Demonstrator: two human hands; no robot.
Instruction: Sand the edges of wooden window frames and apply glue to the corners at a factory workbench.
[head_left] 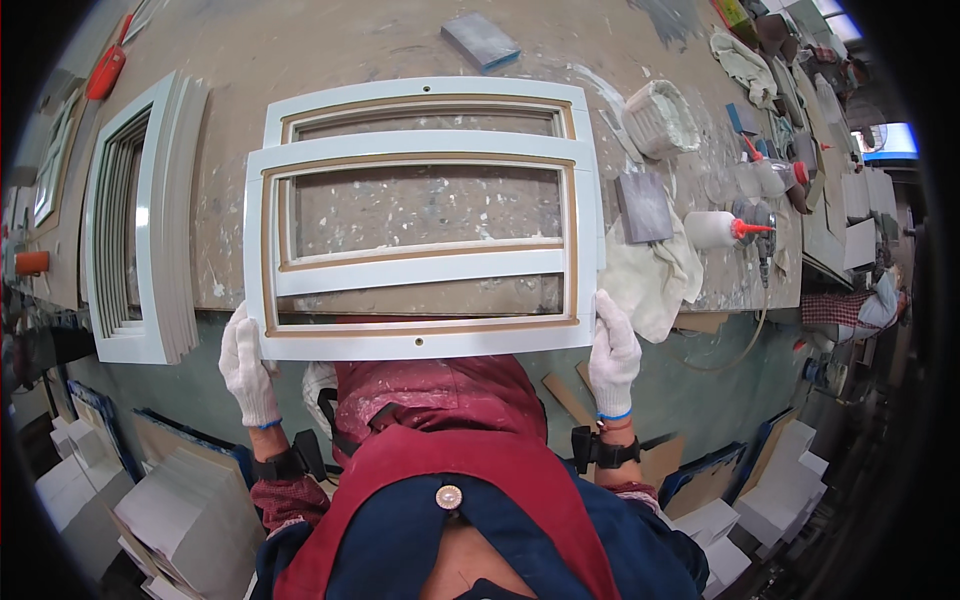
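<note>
I hold a white rectangular frame (420,347) with a tan line around its opening, its near edge overhanging the bench front. My left hand (247,365), in a white knit glove, is closed on the near left corner. At the near right corner my right hand (614,350), gloved alike, grips the other side. Beneath and behind it a second white frame (430,95) lies on the bench, partly covered. Whether the two frames touch, I cannot tell. My fingers are partly hidden behind the held frame's edges.
On the paint-spotted bench (350,35) several frames (172,220) are stacked at left. Right are a grey block (645,207), a cloth (655,275), a white tub (662,120) and a red-tipped squeeze bottle (712,230). Another block (480,42) lies at the back. A person (850,308) is far right.
</note>
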